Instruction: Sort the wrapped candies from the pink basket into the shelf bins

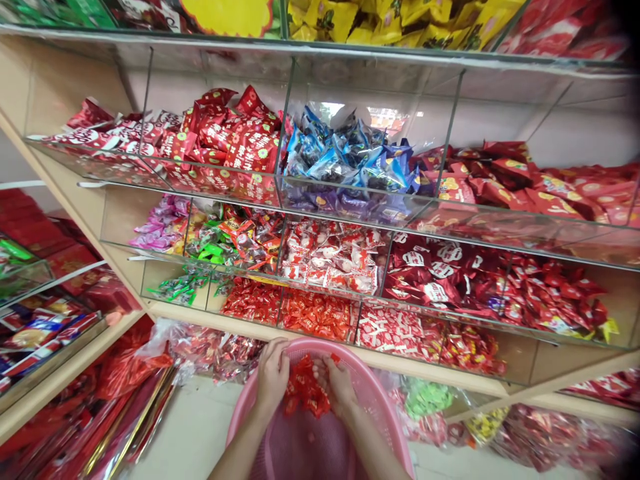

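A pink plastic basket [397, 427] stands below the shelves at the bottom middle. Small red wrapped candies [307, 393] are heaped in its far part, between my two hands. My left hand [273, 375] is at the basket's far left rim, back of the hand up, its fingers closed over the edge and its thumb beside the candies. On the right side of the heap, my right hand [336, 385] has curled fingers around some red candies, palm turned inward. Part of the basket's bottom shows nearer to me.
Tiered shelves with clear dividers [357, 320] hold red, blue, green and pink packets. The wooden shelf edge [400, 362] runs just behind the basket. Bagged candies [430, 400] lie low at right; red packages [120, 380] lie at left beside pale floor [193, 427].
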